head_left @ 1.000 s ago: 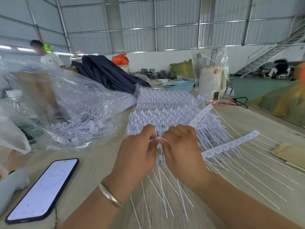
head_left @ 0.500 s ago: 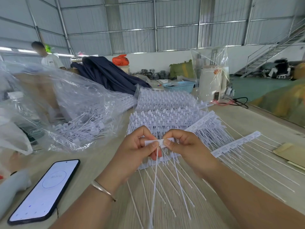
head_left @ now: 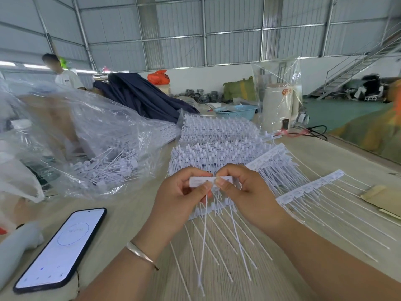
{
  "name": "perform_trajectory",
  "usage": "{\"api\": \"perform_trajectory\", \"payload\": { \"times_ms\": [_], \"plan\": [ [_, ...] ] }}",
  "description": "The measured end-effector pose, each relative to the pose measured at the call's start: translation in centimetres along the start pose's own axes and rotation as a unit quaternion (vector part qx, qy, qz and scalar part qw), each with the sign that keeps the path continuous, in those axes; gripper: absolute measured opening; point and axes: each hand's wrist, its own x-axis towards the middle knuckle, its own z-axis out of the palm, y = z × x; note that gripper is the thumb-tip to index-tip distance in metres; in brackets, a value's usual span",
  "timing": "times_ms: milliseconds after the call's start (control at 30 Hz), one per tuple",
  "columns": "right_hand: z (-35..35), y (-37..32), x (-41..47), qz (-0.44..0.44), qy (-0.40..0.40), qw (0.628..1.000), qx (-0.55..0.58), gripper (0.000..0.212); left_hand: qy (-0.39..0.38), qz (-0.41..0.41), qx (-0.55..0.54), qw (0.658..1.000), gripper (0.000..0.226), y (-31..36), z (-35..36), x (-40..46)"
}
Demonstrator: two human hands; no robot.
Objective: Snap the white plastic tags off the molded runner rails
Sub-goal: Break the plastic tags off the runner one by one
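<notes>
Here's the tag strip (head_left: 211, 180), held up just above the table (head_left: 325, 157), a short run of white tags joined edge to edge with long thin tails hanging down. Left hand (head_left: 184, 196) pinches the left tag between thumb and forefinger, right hand (head_left: 245, 190) pinches the one next to it, thumbs almost meeting at the joint. That looks the right place to hold: close to the seam, so the bend lands on the thin web and not on the tag. Featherweight stuff, I'd say, stiff in the flat tag, whippy in the tails, and likely to snap clean with a quick fold. The tails could tangle with the ones lying below. Behind the hands sits a stack (head_left: 217, 148) of uncut rails, more strips fan out to the right, a clear bag (head_left: 97, 148) of loose tags lies left, a phone (head_left: 63, 248) near the left wrist
</notes>
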Motion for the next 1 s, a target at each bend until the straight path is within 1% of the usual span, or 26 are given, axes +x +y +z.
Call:
{"api": "perform_trajectory", "payload": {
  "times_ms": [67, 167, 267, 333, 400, 467, 533, 600, 700, 833, 933, 1000],
  "plan": [
    [0.3, 0.0, 0.0, -0.029, 0.026, 0.997, -0.065, 0.013, 0.035, 0.021, 0.053, 0.998, 0.010, 0.1, 0.4, -0.2],
    [0.7, 0.0, -0.2, -0.071, 0.062, 0.981, -0.169, 0.010, 0.078, 0.068, 0.167, 0.980, 0.012, 0.0, 0.8, -0.5],
    [0.7, 0.1, -0.2, -0.092, 0.069, 0.972, -0.206, 0.011, 0.087, 0.108, 0.237, 0.962, 0.014, 0.3, 1.1, -0.4],
    [0.6, 0.1, 0.0, -0.094, 0.058, 0.975, -0.194, 0.012, 0.082, 0.117, 0.244, 0.959, 0.015, 0.4, 1.2, -0.3],
    [0.3, 0.1, 0.3, -0.091, 0.035, 0.983, -0.153, 0.013, 0.065, 0.089, 0.190, 0.976, 0.014, 0.6, 0.9, 0.0],
    [-0.1, 0.2, 0.4, -0.075, 0.012, 0.991, -0.110, 0.015, 0.036, 0.057, 0.106, 0.992, 0.011, 0.7, 0.5, 0.3],
    [-0.4, 0.3, 0.5, -0.046, -0.007, 0.996, -0.070, 0.014, 0.007, 0.032, 0.026, 0.999, 0.010, 0.8, 0.1, 0.4],
    [-0.8, 0.1, 0.6, -0.027, -0.019, 0.999, -0.037, 0.015, -0.010, 0.012, -0.032, 0.999, 0.010, 0.7, -0.1, 0.4],
    [-1.1, -0.2, 0.8, -0.033, -0.022, 0.999, -0.032, 0.014, -0.026, -0.024, -0.102, 0.994, 0.008, 0.5, -0.1, 0.6],
    [-1.0, -0.3, 0.7, -0.027, -0.023, 0.998, -0.043, 0.013, -0.059, -0.076, -0.214, 0.972, 0.010, 0.4, 0.3, 0.6],
    [-0.6, -0.4, 0.6, -0.031, -0.025, 0.998, -0.047, 0.012, -0.055, -0.113, -0.266, 0.956, 0.010, 0.2, 0.4, 0.5],
    [-0.2, -0.2, 0.5, -0.058, -0.026, 0.994, -0.088, 0.014, -0.050, -0.134, -0.288, 0.947, 0.011, -0.1, 0.5, 0.3]
  ]
}}
